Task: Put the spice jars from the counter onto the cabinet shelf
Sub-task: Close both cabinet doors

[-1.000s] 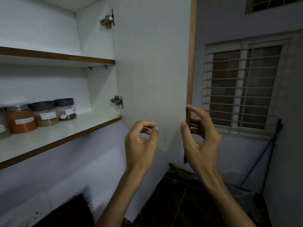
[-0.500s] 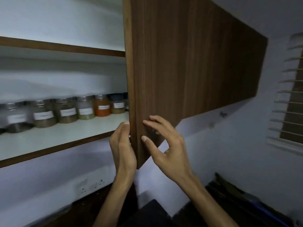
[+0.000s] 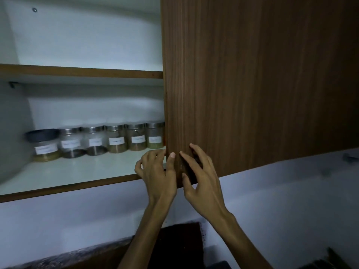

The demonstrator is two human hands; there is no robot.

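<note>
Several labelled spice jars [image 3: 116, 140] with metal lids stand in a row at the back of the lower cabinet shelf [image 3: 77, 171]. A dark-lidded jar [image 3: 45, 146] ends the row on the left. The brown wooden cabinet door [image 3: 252, 84] covers the right half of the cabinet and hides any jars behind it. My left hand [image 3: 155, 171] grips the door's free edge near its lower corner, thumb on the front and fingers behind. My right hand [image 3: 202, 175] presses spread fingers on the door's front beside it. Neither hand holds a jar.
An upper shelf [image 3: 77, 71] with a brown front edge crosses the cabinet above the jars, with nothing visible on it. Below the cabinet is a pale wall [image 3: 77, 220], and a dark counter [image 3: 174, 245] lies at the bottom.
The door has swung from wide open to covering the cabinet's right half. Both hands went from free in the air to the door's edge. My view turned left, showing more jars.
</note>
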